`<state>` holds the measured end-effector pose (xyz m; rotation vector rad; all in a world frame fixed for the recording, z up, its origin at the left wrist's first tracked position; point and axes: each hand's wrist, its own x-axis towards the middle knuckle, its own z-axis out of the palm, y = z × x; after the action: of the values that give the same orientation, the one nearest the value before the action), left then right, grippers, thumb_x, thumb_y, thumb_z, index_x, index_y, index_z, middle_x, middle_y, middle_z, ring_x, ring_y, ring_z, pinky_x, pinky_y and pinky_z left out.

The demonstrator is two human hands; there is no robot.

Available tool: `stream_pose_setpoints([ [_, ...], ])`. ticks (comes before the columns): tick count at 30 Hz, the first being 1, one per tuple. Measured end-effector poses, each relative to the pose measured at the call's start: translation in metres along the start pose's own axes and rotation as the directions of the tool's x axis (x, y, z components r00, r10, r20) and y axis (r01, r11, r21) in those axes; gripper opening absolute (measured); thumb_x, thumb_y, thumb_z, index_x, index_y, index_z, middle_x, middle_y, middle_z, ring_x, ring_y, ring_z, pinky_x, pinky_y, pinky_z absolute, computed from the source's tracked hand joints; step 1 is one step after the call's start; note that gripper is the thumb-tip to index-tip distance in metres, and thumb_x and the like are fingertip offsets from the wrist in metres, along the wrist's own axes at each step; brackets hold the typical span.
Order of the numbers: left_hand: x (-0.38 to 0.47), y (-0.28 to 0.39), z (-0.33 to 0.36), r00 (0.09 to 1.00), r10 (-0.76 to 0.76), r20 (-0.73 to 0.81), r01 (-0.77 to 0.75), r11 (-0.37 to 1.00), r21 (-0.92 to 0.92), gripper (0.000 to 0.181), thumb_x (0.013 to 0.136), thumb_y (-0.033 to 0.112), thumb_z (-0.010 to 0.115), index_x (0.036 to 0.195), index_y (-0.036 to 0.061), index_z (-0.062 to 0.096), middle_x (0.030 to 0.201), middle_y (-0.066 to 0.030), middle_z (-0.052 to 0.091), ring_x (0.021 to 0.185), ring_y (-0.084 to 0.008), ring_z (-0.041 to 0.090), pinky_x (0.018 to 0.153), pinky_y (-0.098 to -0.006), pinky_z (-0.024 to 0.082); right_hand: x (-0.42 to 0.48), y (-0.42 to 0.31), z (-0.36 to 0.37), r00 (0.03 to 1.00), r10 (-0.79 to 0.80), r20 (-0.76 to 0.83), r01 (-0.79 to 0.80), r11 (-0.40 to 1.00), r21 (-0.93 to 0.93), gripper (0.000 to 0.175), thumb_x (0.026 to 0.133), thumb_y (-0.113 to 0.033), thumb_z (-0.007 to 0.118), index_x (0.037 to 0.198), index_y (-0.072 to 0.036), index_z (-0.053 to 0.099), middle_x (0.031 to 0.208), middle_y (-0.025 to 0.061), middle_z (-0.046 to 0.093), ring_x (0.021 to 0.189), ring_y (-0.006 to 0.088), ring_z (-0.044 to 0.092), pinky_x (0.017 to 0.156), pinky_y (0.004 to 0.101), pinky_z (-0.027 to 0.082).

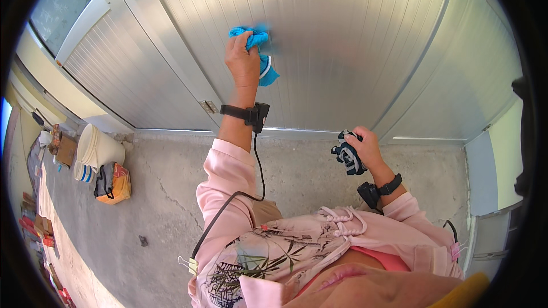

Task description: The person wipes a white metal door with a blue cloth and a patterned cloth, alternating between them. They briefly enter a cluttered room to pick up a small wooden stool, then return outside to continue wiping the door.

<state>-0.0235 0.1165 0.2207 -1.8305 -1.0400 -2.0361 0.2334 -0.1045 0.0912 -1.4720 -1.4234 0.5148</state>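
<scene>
My left hand is closed on a bright blue knitted cloth and presses it against the ribbed metal door panel. One end of the cloth, with a white stripe, hangs below my fingers. Lower and to the right, my right hand grips a bunched dark and grey striped cloth. That cloth is held in front of my body, over the concrete floor in this view. How far it is from the panel I cannot tell.
A cable runs from my left wrist strap along my sleeve. On the concrete floor at left stand white buckets, an orange and grey bag and a cardboard box. Hinges join the panels.
</scene>
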Motion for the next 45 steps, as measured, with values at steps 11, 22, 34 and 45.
stream_pose_setpoints([
  [11,0.030,0.012,0.004,0.954,0.296,-0.049,-0.281,0.940,0.192,0.019,0.067,0.001,0.066,0.083,0.0104,0.063,0.075,-0.0078,0.058,0.073,-0.0294,0.057,0.063,-0.0383,0.048,0.006,0.012,0.002,0.998,0.058,0.019,-0.059,0.997,0.051,0.026,0.075,-0.019,0.069,0.072,0.003,0.055,0.065,0.0067,0.050,0.060,0.0142,0.045,0.056,0.0293,0.037],
  [22,-0.181,-0.041,0.003,0.737,-0.584,0.341,0.501,0.810,0.305,0.018,0.068,0.008,0.070,0.085,0.0077,0.065,0.078,-0.0131,0.065,0.070,-0.0315,0.061,0.067,-0.0365,0.049,0.005,0.008,0.003,0.999,0.003,0.032,-0.003,1.000,0.007,0.026,0.076,-0.018,0.069,0.071,0.002,0.054,0.063,0.0056,0.048,0.060,0.0140,0.044,0.056,0.0288,0.037],
  [34,-0.084,-0.042,-0.134,0.554,-0.832,-0.016,0.591,0.407,-0.696,0.015,0.082,-0.001,0.059,0.097,-0.0014,0.055,0.084,-0.0117,0.062,0.071,-0.0207,0.063,0.063,-0.0329,0.055,0.043,0.093,0.061,0.759,0.588,0.281,-0.577,0.407,0.708,0.023,0.088,-0.026,0.055,0.087,-0.004,0.062,0.077,0.0053,0.063,0.069,0.0194,0.059,0.064,0.0339,0.048],
  [45,-0.102,-0.067,-0.188,0.438,-0.898,0.034,0.641,0.286,-0.712,0.011,0.086,0.000,0.053,0.097,-0.0001,0.055,0.088,-0.0128,0.063,0.073,-0.0239,0.065,0.062,-0.0338,0.055,0.071,0.134,0.135,0.493,0.862,0.114,-0.252,0.016,0.968,0.041,0.083,-0.036,0.048,0.118,-0.016,0.054,0.129,0.0097,0.051,0.116,0.0333,0.046,0.096,0.0603,0.029],
])
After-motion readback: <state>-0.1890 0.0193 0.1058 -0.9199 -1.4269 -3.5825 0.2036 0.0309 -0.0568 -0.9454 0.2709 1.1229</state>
